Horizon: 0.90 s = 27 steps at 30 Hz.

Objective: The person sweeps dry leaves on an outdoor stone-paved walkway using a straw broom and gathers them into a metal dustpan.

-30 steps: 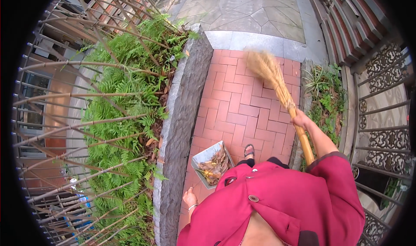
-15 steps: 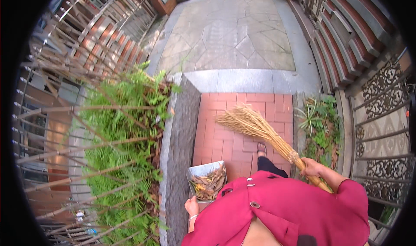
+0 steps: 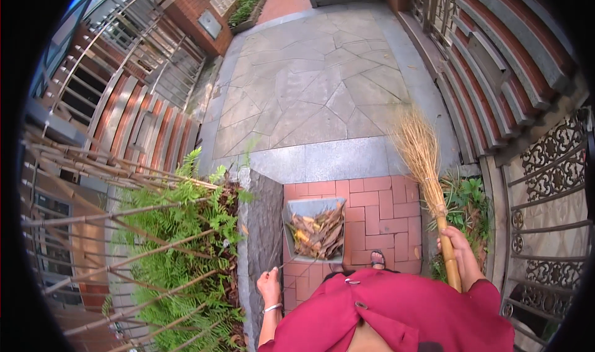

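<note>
My right hand [image 3: 456, 245] is wrapped round the thick bamboo handle of a straw broom [image 3: 423, 150]. The broom points away from me, its bristles fanned out over the grey stone strip at the right. On the left, my left hand [image 3: 268, 285] is closed on a thin, dark handle that runs toward a grey dustpan [image 3: 289, 233]. Dry brown and yellow leaves [image 3: 317, 231] fill much of the dustpan, which is ahead of my body over the red brick path. Whether the dustpan touches the bricks I cannot tell.
A rough stone curb [image 3: 263, 218] borders the brick path [image 3: 387, 212] on the left, with green ferns [image 3: 173, 228] and a bamboo lattice beyond. Plants [image 3: 466, 194] and an ornate metal gate [image 3: 548, 197] line the right. Irregular stone paving [image 3: 310, 82] lies ahead.
The broom has swung to the right and now points more straight ahead. The leaf-filled dustpan and my left hand show farther from my body. The view has shifted, with more paving ahead.
</note>
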Motion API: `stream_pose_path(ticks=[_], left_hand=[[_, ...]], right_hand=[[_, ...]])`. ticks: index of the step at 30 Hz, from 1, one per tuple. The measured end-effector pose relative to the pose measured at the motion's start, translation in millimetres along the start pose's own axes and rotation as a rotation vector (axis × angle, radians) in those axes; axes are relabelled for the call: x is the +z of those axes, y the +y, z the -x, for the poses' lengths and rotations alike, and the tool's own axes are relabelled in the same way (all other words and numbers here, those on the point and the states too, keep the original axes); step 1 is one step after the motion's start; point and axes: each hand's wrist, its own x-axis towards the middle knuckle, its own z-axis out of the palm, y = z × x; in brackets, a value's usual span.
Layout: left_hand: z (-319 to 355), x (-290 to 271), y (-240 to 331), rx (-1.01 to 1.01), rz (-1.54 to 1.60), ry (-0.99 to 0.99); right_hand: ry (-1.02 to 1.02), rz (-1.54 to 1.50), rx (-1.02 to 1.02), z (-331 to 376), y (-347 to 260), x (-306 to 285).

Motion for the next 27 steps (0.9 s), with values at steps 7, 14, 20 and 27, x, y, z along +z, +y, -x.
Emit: stream_pose_path(ticks=[7,14,20,27], left_hand=[[-137,63,66,0.000,0.173,-0.202],[-275,121,131,0.252,0.082,-0.403],[-344,162,196,0.311,-0.045,-0.460],[-441,197,222,0.243,0.043,-0.424]], right_hand=[[0.146,-0.199,0.112,-66,15,35],[0.161,0.111,0.087,-119,17,166],[0.022,-0.080,0.032,-96,11,249],[0.152,-0.616,-0.050,-133,-33,240]])
